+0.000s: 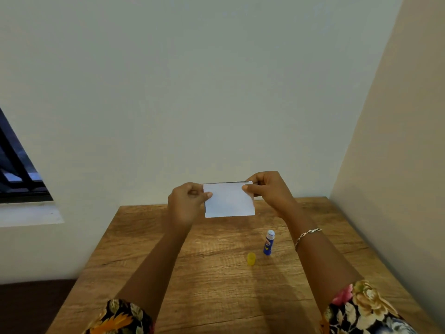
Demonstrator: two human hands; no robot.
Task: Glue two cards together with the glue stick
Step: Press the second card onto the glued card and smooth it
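One blue glue stick [268, 242] stands uncapped on the worktop [204, 285], its label too blurred to read. One yellow cap [251, 258] sits just left of it. Beyond it, above the worktop, the left hand [184, 203] and the right hand [267, 189] pinch opposite ends of a white card [228, 201]. A dark edge shows behind its top.

White rectangular paper card [228, 201] you hold: plain, dark line along top edge. Blue plastic glue stick [269, 243]: white tip, reddish logo. Small yellow plastic cap [251, 258]. Brown wooden table [216, 297]: darker grain streaks. Your floral fabric sleeves [361, 309]: black ground; orange, pink, cream blooms. Silver chain bracelet [308, 235], your right wrist.
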